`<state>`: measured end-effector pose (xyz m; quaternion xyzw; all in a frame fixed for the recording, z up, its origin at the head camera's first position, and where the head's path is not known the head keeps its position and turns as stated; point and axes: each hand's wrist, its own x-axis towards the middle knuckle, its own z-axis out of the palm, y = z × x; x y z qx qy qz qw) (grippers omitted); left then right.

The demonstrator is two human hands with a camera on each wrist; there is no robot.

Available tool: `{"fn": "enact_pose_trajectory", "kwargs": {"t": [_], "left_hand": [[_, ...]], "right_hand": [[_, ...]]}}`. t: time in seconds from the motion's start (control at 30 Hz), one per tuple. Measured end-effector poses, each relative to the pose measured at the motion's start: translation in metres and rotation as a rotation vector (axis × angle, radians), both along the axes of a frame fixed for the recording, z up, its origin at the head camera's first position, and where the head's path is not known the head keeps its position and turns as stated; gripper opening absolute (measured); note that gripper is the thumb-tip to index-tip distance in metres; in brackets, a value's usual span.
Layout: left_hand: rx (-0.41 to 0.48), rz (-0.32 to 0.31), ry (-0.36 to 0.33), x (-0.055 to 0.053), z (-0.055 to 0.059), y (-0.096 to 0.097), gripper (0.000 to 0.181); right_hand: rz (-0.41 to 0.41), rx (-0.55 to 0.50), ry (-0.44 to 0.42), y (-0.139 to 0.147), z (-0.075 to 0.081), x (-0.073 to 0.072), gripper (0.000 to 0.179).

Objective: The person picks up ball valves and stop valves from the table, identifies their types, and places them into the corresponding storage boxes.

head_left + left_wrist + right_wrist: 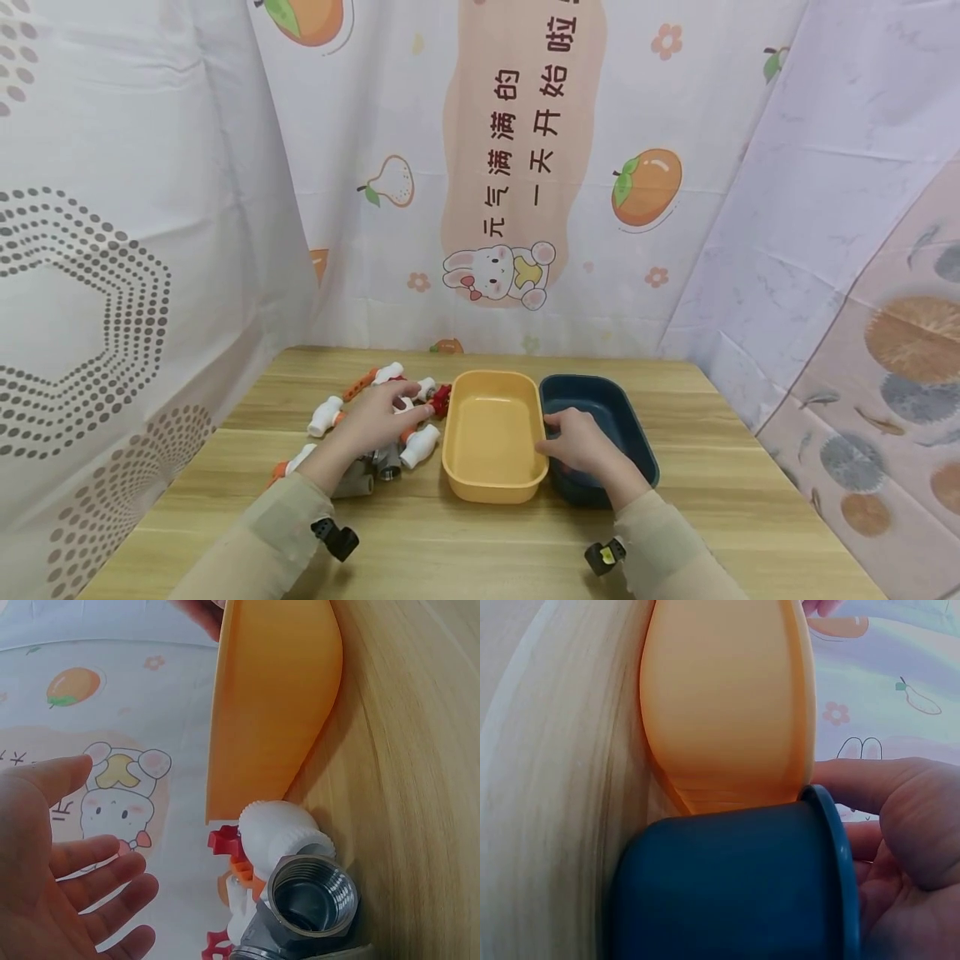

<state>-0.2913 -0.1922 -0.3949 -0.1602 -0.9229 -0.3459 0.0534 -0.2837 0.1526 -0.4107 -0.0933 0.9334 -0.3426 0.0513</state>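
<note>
Yellow tray point(491, 442): roughly central on the wooden table point(712, 475), upright, mouth up, just beside a dark blue tray point(647, 442); placed so probably for easy reach from either side. Long axis front to back, short ends near and far. Left hand point(375, 421): loosely spread, empty, above pipe fittings point(420, 446). Right hand point(577, 442): fingers partly bent at adjoining rims; grip impossible to tell.

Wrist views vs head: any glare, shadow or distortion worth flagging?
Left wrist: soft shadow on the wooden table beside the yellow tray, small highlights on the metal fitting; right wrist: pale sheen along the rim of the dark blue tray, patterned cloth looks washed out, table edge bows, likely lens distortion; head: fairly even light, no strong glare.
</note>
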Motion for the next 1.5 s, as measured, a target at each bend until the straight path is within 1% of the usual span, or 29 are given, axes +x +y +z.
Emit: {"fn": "enact_pose_trajectory", "kwargs": {"t": [0.27, 0.37, 0.5, 0.6, 0.73, 0.9, 1.03, 1.13, 1.27, 1.43, 1.5], "left_hand": [[-0.002, 0.015, -0.009, 0.0, 0.001, -0.003, 0.065], [-0.005, 0.01, 0.008, -0.001, 0.004, -0.006, 0.061], [-0.018, 0.003, 0.044, -0.001, 0.01, -0.011, 0.054], [-0.023, 0.015, 0.039, -0.001, 0.017, -0.015, 0.061], [-0.018, 0.035, 0.022, -0.001, 0.023, -0.021, 0.069], [-0.011, 0.039, 0.045, -0.002, 0.027, -0.033, 0.066], [-0.041, 0.058, 0.073, 0.0, 0.031, -0.043, 0.061], [-0.064, 0.071, 0.08, 0.002, 0.033, -0.051, 0.062], [-0.089, 0.095, 0.075, 0.003, 0.032, -0.063, 0.07], [-0.107, 0.119, 0.055, 0.005, 0.028, -0.076, 0.082], [-0.104, 0.119, 0.048, 0.005, 0.026, -0.083, 0.082]], "right_hand": [[-0.013, 0.003, -0.012, -0.001, 0.0, 0.0, 0.055], [-0.006, -0.002, -0.011, -0.001, -0.001, 0.0, 0.054], [0.003, -0.008, -0.01, -0.002, -0.001, 0.001, 0.054], [-0.002, -0.008, -0.012, -0.002, -0.001, 0.001, 0.054], [-0.007, -0.006, -0.013, -0.001, -0.002, 0.001, 0.055], [-0.008, -0.003, -0.014, -0.002, -0.001, 0.001, 0.055], [-0.004, -0.003, -0.016, -0.001, -0.001, 0.001, 0.055], [0.0, -0.002, -0.019, -0.001, 0.0, 0.001, 0.055], [-0.001, -0.001, -0.018, 0.0, 0.0, 0.0, 0.055], [-0.005, -0.002, -0.023, -0.001, -0.001, 0.0, 0.056], [-0.004, -0.002, -0.025, -0.001, -0.001, 0.0, 0.056]]}}
